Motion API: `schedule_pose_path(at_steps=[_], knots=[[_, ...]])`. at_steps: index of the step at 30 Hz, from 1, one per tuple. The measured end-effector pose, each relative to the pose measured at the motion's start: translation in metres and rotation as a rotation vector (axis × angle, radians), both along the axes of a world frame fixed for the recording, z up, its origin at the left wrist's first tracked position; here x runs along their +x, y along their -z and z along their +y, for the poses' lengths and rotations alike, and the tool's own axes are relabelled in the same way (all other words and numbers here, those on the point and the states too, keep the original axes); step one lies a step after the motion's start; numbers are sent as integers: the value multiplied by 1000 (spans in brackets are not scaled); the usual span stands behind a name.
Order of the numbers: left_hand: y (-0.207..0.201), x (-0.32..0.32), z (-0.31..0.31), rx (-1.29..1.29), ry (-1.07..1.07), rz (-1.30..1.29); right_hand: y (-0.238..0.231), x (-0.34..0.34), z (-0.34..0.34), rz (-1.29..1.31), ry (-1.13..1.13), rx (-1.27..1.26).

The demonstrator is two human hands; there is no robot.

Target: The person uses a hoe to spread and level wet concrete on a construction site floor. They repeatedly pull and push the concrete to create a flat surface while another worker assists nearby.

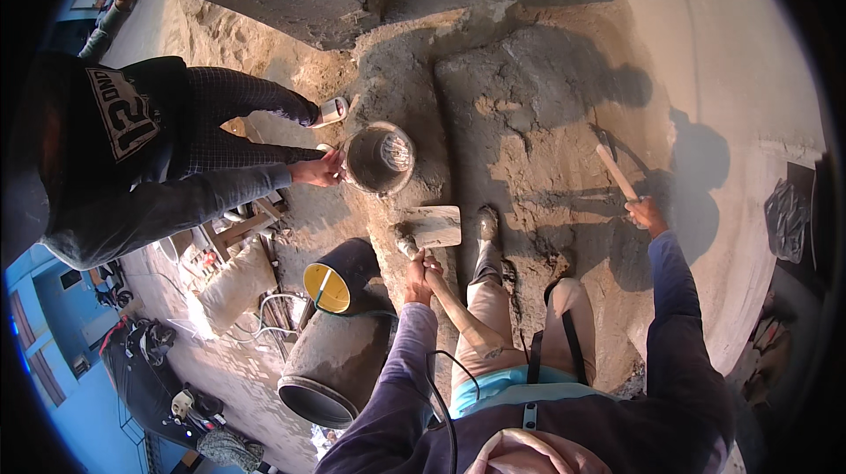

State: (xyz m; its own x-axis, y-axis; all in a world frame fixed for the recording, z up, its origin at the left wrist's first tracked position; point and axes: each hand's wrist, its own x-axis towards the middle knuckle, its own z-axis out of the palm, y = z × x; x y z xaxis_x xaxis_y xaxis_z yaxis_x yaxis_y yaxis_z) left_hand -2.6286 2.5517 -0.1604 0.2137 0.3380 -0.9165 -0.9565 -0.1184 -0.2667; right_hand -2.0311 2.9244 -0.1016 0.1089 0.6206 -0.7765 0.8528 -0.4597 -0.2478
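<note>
On the left, another person's hand (322, 171) holds the edge of a round bucket (365, 172). Next, the left hand (419, 280) is wrapped around a shovel (437, 225), close to its flat blade, near the bucket. Bumpy gray mud (529, 69) spreads out ahead. Farther right is a wooden handle (617, 173), with the right hand (649, 215) curled around its near end.

Dark motorbike (157, 377) lower left, near blue wall (84, 408); crumpled black plastic bag (787, 220) far right.
</note>
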Motion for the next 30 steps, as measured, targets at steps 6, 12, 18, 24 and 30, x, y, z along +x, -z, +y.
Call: schedule_pose_path(at_steps=[6, 12, 18, 24, 30], knots=[[-22, 43, -22, -219, 197, 236, -55, -101, -38, -479, -662, 325], [-16, 259, 55, -285, 604, 610, -166, -103, -272, 492, -473, -409], [100, 405, 75, -206, 734, 508, -87, -26, -364, -8, -324, 17], [161, 323, 252, -47, 886, 760, 57, -95, -287, 130, -139, 73], [143, 220, 394, 90, 837, 1165, 111, -161, -157, 328, -81, 345]])
